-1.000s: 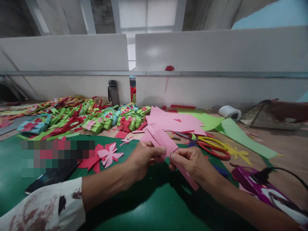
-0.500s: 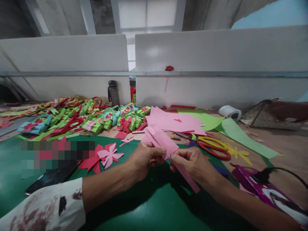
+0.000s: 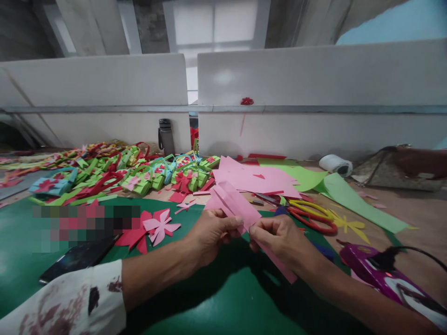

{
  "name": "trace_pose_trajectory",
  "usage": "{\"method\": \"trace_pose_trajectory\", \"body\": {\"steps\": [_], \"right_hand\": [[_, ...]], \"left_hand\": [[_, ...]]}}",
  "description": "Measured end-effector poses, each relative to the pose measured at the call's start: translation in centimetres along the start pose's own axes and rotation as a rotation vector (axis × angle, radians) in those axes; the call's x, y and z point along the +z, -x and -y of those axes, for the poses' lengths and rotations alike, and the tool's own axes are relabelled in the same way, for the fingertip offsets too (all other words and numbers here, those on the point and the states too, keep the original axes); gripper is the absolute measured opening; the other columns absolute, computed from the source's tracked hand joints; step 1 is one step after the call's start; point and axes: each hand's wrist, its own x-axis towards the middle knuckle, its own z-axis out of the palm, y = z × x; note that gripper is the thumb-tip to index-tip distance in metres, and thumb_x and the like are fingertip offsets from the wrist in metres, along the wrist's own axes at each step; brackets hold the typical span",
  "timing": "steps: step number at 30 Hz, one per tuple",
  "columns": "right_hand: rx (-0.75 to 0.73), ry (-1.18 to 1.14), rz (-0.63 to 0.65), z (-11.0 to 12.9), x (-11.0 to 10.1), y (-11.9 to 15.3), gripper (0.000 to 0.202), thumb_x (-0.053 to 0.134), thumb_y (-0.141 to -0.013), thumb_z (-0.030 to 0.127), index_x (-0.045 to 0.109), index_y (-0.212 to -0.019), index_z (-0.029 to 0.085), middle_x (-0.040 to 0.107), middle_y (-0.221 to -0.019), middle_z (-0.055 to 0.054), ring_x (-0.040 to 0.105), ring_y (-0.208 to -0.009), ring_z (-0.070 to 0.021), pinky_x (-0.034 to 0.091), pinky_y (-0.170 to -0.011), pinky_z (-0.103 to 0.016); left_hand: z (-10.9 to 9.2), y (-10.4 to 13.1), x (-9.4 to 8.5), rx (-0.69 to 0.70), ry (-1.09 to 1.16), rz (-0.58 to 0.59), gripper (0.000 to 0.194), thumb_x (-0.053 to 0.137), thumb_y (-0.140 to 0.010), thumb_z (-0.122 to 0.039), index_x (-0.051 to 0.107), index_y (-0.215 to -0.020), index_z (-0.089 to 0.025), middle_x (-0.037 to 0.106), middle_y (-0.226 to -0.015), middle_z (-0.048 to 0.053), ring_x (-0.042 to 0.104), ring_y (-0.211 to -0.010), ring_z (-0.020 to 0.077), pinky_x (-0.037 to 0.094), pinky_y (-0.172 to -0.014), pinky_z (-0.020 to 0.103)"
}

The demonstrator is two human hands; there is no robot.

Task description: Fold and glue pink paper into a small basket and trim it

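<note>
Both hands are closed on a folded piece of pink paper (image 3: 244,208), held above the green mat (image 3: 223,298). My left hand (image 3: 213,235) pinches its left side between thumb and fingers. At its lower right edge, my right hand (image 3: 275,235) grips with thumb against fingers. A narrow pink strip (image 3: 279,264) slants down to the right from beneath the right hand. Whether it is one piece with the folded paper I cannot tell. Pink paper sheets (image 3: 256,177) lie just behind, and a pink paper flower (image 3: 161,226) rests on red petals left of my hands.
Red-handled scissors (image 3: 314,222) and yellow-handled ones (image 3: 310,208) lie right of my hands. A purple power strip (image 3: 370,267) with a cord is at the right. Small paper bags (image 3: 139,179) are heaped at the back left, before a bottle (image 3: 165,137). A dark phone (image 3: 78,258) lies left.
The view has shifted slightly. Both hands keep their hold on the pink paper, and the strip's lower end sits a little farther down and right.
</note>
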Motion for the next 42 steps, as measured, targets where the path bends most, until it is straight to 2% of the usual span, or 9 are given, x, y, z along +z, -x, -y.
{"method": "trace_pose_trajectory", "body": {"steps": [10,19,24,27,32,34,37,40,42], "right_hand": [[0.020,0.020,0.010,0.3,-0.1,0.2,0.026,0.046,-0.073,0.025,0.056,-0.050,0.016,0.049,-0.046,0.002,0.037,-0.044,-0.0087,0.026,-0.044,-0.023],[0.028,-0.012,0.028,0.3,0.0,0.1,0.025,0.046,-0.071,0.028,0.052,-0.049,0.017,0.050,-0.047,0.002,0.036,-0.044,-0.0089,0.026,-0.044,-0.023],[0.021,-0.032,0.052,0.3,-0.2,0.1,0.029,0.049,-0.074,0.031,0.055,-0.051,0.016,0.053,-0.049,0.001,0.038,-0.045,-0.0086,0.027,-0.045,-0.022],[-0.003,-0.051,0.106,0.7,-0.6,0.2,0.030,0.051,-0.077,0.034,0.059,-0.055,0.015,0.057,-0.053,0.000,0.042,-0.048,-0.0093,0.030,-0.047,-0.022],[-0.154,-0.109,0.306,1.4,-2.4,0.7,0.047,0.044,-0.087,0.049,0.065,-0.063,0.015,0.064,-0.061,-0.003,0.052,-0.055,-0.0116,0.037,-0.054,-0.024],[-0.179,-0.097,0.241,1.6,-3.7,0.9,0.050,0.042,-0.089,0.054,0.067,-0.066,0.016,0.066,-0.065,-0.003,0.056,-0.060,-0.0129,0.040,-0.059,-0.024],[-0.149,-0.028,0.000,1.6,-6.1,1.0,0.050,0.042,-0.089,0.055,0.068,-0.069,0.017,0.068,-0.069,-0.004,0.060,-0.065,-0.0150,0.042,-0.061,-0.025],[-0.140,0.200,-0.262,1.0,-8.0,0.8,0.041,0.049,-0.087,0.050,0.065,-0.067,0.018,0.065,-0.063,-0.002,0.058,-0.059,-0.0148,0.040,-0.055,-0.025],[-0.140,0.431,-0.343,0.3,-8.5,0.6,0.030,0.051,-0.088,0.039,0.066,-0.072,0.019,0.067,-0.068,-0.001,0.060,-0.064,-0.0156,0.041,-0.057,-0.025]], "left_hand": [[-0.2,0.1,-0.1,0.006,0.014,0.007,0.022,0.075,-0.058,-0.023,0.056,-0.055,-0.013,0.056,-0.053,0.000,0.049,-0.048,0.0080,0.028,-0.045,0.019],[0.2,-0.3,-0.1,0.002,-0.002,0.001,0.019,0.073,-0.057,-0.024,0.058,-0.059,-0.013,0.057,-0.052,0.001,0.050,-0.047,0.0091,0.027,-0.043,0.020],[0.1,-0.4,-0.3,0.020,-0.015,-0.011,0.017,0.071,-0.057,-0.022,0.056,-0.059,-0.013,0.055,-0.050,-0.001,0.051,-0.046,0.0095,0.025,-0.042,0.020],[0.1,-0.6,-0.3,0.038,-0.014,-0.012,0.018,0.071,-0.058,-0.021,0.055,-0.059,-0.014,0.054,-0.049,-0.002,0.049,-0.045,0.0085,0.025,-0.043,0.020],[0.0,-0.7,-0.5,0.066,-0.017,-0.001,0.018,0.070,-0.058,-0.019,0.054,-0.054,-0.013,0.052,-0.047,-0.002,0.043,-0.041,0.0060,0.023,-0.042,0.020],[-0.4,-0.9,-0.5,0.080,-0.022,-0.004,0.019,0.071,-0.058,-0.019,0.054,-0.053,-0.013,0.053,-0.046,-0.002,0.043,-0.040,0.0060,0.022,-0.041,0.020],[-1.2,-1.7,-0.4,0.104,-0.023,-0.017,0.024,0.072,-0.058,-0.020,0.051,-0.050,-0.013,0.049,-0.042,-0.003,0.040,-0.038,0.0051,0.022,-0.041,0.020],[-2.2,-2.9,0.0,0.120,-0.007,-0.002,0.022,0.072,-0.057,-0.019,0.052,-0.052,-0.013,0.052,-0.046,-0.002,0.041,-0.041,0.0050,0.024,-0.041,0.019],[-2.7,-3.8,0.1,0.123,0.008,0.013,0.019,0.072,-0.057,-0.018,0.054,-0.055,-0.012,0.054,-0.050,-0.001,0.042,-0.043,0.0055,0.025,-0.042,0.019]]}}
